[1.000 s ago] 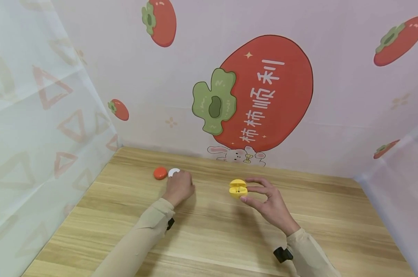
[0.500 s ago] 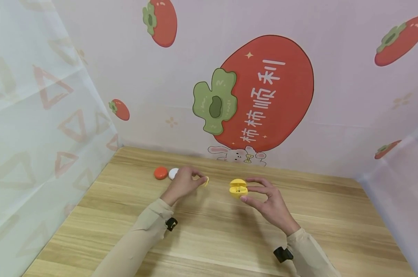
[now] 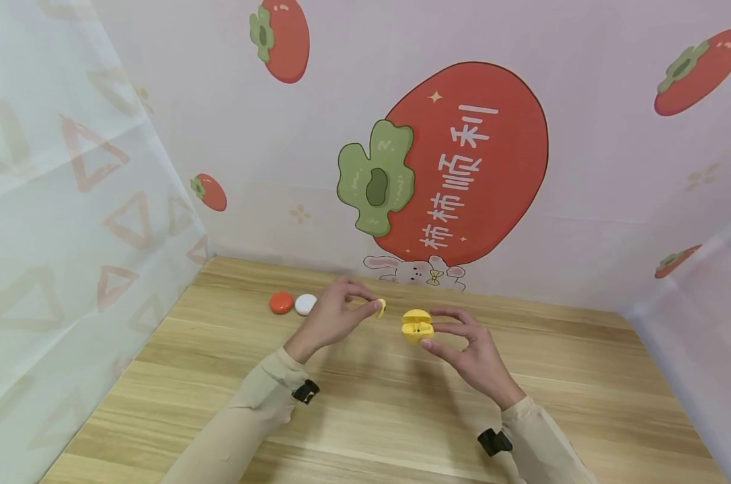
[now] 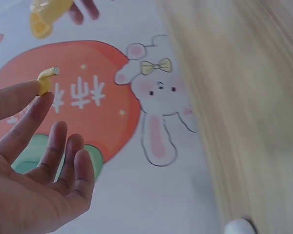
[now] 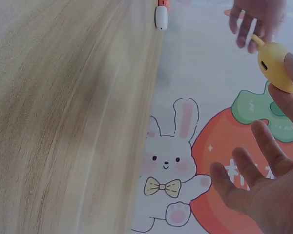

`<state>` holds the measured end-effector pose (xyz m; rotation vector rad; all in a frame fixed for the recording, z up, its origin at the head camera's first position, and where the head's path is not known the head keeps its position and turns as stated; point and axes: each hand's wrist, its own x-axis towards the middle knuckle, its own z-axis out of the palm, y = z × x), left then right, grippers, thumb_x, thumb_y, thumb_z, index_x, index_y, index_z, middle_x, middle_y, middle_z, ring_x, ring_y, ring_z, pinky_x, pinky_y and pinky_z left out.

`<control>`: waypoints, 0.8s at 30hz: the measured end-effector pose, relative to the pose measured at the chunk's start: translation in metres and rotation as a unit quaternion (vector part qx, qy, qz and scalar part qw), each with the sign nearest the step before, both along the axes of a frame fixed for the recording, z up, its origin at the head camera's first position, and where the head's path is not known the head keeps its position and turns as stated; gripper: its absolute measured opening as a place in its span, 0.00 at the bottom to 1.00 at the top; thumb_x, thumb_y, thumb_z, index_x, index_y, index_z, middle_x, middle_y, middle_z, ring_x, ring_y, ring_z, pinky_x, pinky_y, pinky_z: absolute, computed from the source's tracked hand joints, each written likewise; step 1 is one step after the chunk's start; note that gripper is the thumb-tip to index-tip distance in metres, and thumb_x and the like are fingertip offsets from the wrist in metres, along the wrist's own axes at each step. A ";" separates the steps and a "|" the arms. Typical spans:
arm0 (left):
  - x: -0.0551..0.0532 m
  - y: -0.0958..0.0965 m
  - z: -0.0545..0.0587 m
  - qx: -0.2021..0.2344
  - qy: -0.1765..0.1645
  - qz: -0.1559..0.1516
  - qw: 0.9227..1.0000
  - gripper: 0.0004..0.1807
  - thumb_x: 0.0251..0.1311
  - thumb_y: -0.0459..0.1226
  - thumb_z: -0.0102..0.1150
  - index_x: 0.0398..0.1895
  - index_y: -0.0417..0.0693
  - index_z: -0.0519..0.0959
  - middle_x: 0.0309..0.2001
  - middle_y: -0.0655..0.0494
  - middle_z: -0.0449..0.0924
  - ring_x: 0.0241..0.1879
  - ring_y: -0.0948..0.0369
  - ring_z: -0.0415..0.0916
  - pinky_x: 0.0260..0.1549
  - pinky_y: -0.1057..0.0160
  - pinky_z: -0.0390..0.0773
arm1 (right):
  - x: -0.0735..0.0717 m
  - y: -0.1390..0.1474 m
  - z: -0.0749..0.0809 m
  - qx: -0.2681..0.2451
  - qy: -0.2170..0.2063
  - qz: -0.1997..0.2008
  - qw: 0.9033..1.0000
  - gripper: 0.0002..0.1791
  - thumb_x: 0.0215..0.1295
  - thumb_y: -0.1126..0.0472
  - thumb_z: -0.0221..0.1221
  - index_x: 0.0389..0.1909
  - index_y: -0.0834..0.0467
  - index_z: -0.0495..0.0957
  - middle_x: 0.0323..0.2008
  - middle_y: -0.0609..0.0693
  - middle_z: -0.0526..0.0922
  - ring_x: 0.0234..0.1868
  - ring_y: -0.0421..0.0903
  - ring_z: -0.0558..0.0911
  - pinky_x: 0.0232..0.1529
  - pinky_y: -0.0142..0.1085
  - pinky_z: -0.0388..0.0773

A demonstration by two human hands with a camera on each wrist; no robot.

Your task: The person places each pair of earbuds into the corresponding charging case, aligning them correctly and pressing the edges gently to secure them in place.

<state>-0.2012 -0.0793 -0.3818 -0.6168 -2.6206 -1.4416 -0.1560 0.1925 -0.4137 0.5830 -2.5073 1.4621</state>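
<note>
Between thumb and index finger my left hand [image 3: 333, 314] pinches a yellow earbud [image 4: 45, 83], its stem pointing away from the fingertips. A yellow earbud charging case [image 3: 417, 327] with its lid raised is held by my right hand [image 3: 475, 353], thumb at the front and fingers along its right side. Some yellow and dark detail shows inside the case. The earbud is a short way left of the case, apart from it. In the right wrist view the case [image 5: 276, 67] shows its rounded underside and a dark port.
On the wooden table [image 3: 365, 417], left of my left hand, lie a white rounded case [image 3: 306, 304] and a red one [image 3: 281, 302] side by side. A printed cloth wall [image 3: 595, 168] stands behind the table, with further cloth walls at both sides.
My left hand has come up and right from beside the white case, bringing the yellow earbud closer to the yellow case. The white case is now uncovered. My right hand has barely moved.
</note>
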 end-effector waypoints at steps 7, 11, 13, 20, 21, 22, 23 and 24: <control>0.007 0.007 0.013 0.030 0.011 -0.015 0.999 0.07 0.62 0.43 0.69 0.35 0.49 0.89 0.45 0.58 0.78 0.52 0.58 0.75 0.55 0.47 0.75 | 0.000 0.000 0.001 -0.002 -0.012 -0.003 1.000 0.14 0.59 0.57 0.74 0.47 0.52 0.89 0.59 0.48 0.78 0.64 0.51 0.73 0.60 0.59 0.69; 0.009 0.013 0.015 0.039 0.024 -0.016 0.999 0.07 0.62 0.43 0.69 0.35 0.51 0.90 0.45 0.59 0.78 0.51 0.59 0.75 0.54 0.49 0.75 | 0.000 0.000 0.002 -0.001 -0.011 -0.003 1.000 0.15 0.59 0.56 0.73 0.48 0.52 0.89 0.59 0.48 0.78 0.64 0.52 0.73 0.59 0.60 0.70; 0.011 0.015 0.016 0.047 0.030 -0.018 0.998 0.07 0.62 0.43 0.70 0.34 0.51 0.90 0.45 0.60 0.78 0.51 0.60 0.75 0.55 0.49 0.75 | 0.000 0.000 0.003 -0.001 -0.008 -0.002 1.000 0.15 0.59 0.56 0.73 0.48 0.52 0.89 0.59 0.48 0.78 0.64 0.53 0.73 0.59 0.61 0.71; 0.016 0.026 0.015 0.072 0.038 -0.032 0.996 0.06 0.61 0.41 0.71 0.36 0.49 0.90 0.45 0.58 0.79 0.52 0.59 0.74 0.55 0.46 0.74 | 0.001 0.000 0.004 -0.007 -0.001 0.003 1.000 0.15 0.59 0.57 0.73 0.49 0.51 0.89 0.59 0.45 0.79 0.64 0.50 0.74 0.59 0.60 0.70; 0.017 0.028 0.015 0.074 0.037 -0.034 0.996 0.06 0.61 0.42 0.71 0.36 0.50 0.90 0.45 0.59 0.78 0.52 0.59 0.74 0.55 0.46 0.74 | 0.001 0.000 0.004 -0.008 -0.001 0.004 1.000 0.15 0.59 0.57 0.73 0.49 0.51 0.89 0.59 0.45 0.79 0.64 0.50 0.74 0.59 0.59 0.71; 0.018 0.029 0.016 0.076 0.035 -0.037 0.996 0.07 0.61 0.42 0.70 0.37 0.50 0.90 0.45 0.59 0.78 0.53 0.59 0.74 0.55 0.45 0.74 | 0.001 0.000 0.004 -0.010 0.000 0.005 1.000 0.15 0.59 0.58 0.73 0.48 0.51 0.89 0.58 0.45 0.79 0.64 0.50 0.74 0.59 0.59 0.71; 0.019 0.030 0.016 0.078 0.033 -0.039 0.996 0.07 0.61 0.42 0.70 0.37 0.50 0.90 0.44 0.59 0.78 0.53 0.59 0.74 0.55 0.44 0.74 | 0.001 0.000 0.005 -0.011 0.000 0.005 1.000 0.15 0.59 0.58 0.73 0.48 0.51 0.89 0.58 0.45 0.79 0.64 0.50 0.74 0.59 0.58 0.71; 0.019 0.031 0.016 0.080 0.034 -0.042 0.995 0.07 0.61 0.42 0.70 0.38 0.50 0.90 0.44 0.59 0.78 0.54 0.58 0.74 0.55 0.43 0.74 | 0.001 0.000 0.005 -0.012 0.000 0.005 1.000 0.15 0.59 0.58 0.73 0.48 0.51 0.89 0.58 0.45 0.79 0.64 0.50 0.74 0.59 0.58 0.71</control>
